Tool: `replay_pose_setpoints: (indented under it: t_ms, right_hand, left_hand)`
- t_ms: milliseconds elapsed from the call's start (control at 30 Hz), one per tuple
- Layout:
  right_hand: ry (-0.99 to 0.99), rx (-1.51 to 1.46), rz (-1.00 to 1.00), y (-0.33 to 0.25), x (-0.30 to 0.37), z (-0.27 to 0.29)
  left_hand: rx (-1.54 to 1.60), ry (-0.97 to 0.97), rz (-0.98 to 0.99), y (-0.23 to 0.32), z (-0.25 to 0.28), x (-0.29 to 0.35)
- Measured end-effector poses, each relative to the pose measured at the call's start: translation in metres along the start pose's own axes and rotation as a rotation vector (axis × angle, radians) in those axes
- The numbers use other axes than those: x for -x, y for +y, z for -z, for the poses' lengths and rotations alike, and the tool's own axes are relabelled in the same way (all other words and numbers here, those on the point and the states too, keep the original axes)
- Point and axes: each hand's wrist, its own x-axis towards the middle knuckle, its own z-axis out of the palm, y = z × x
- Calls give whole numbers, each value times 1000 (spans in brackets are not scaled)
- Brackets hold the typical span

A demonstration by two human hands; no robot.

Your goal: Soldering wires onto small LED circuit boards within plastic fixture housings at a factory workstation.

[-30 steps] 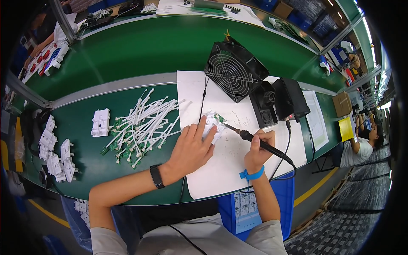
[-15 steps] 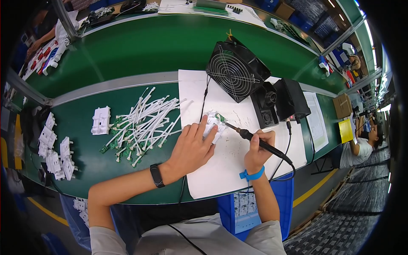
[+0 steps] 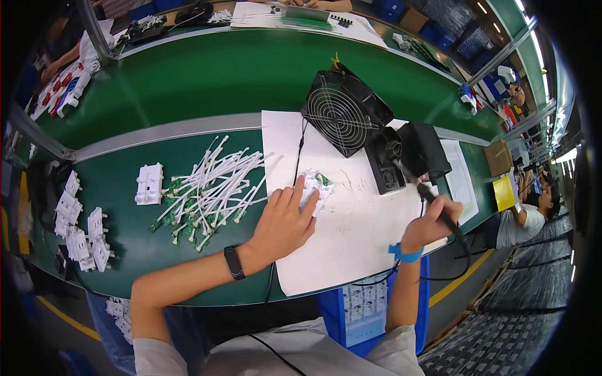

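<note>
My left hand [image 3: 276,224] lies over a white plastic housing [image 3: 324,195], its fingers holding the part down on the white paper sheet [image 3: 351,250]. A small green circuit board [image 3: 322,179] shows at the housing's far end, beyond my fingertips. My right hand [image 3: 431,224] is closed around the handle of a soldering iron [image 3: 429,192]. The iron is tilted, its tip end blurred near the black stand [image 3: 390,164] and well apart from the board.
A black fan [image 3: 342,113] and a black power unit [image 3: 424,148] stand at the back right. Green boards with white wires [image 3: 216,188] lie in a pile left of the paper. Further left sit a single housing [image 3: 149,183] and several stacked ones [image 3: 78,243].
My right hand has carried the soldering iron right, away from the circuit board and over toward the stand. The left hand stays on the housing.
</note>
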Motion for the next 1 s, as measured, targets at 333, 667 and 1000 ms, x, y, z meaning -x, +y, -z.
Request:
replay_pose_setpoints:
  t_ms: [333, 667, 1000]
  right_hand:
    - [-299, 63, -255, 75, -30, -61]
    - [-457, 17, -311, 57, -28, -54]
    - [-449, 238, -308, 30, 23, -19]
  left_hand:
    - [19, 58, -9, 0, -5, 3]
    - [-2, 71, -32, -2, -3, 6]
    - [229, 253, 114, -32, 45, 2]
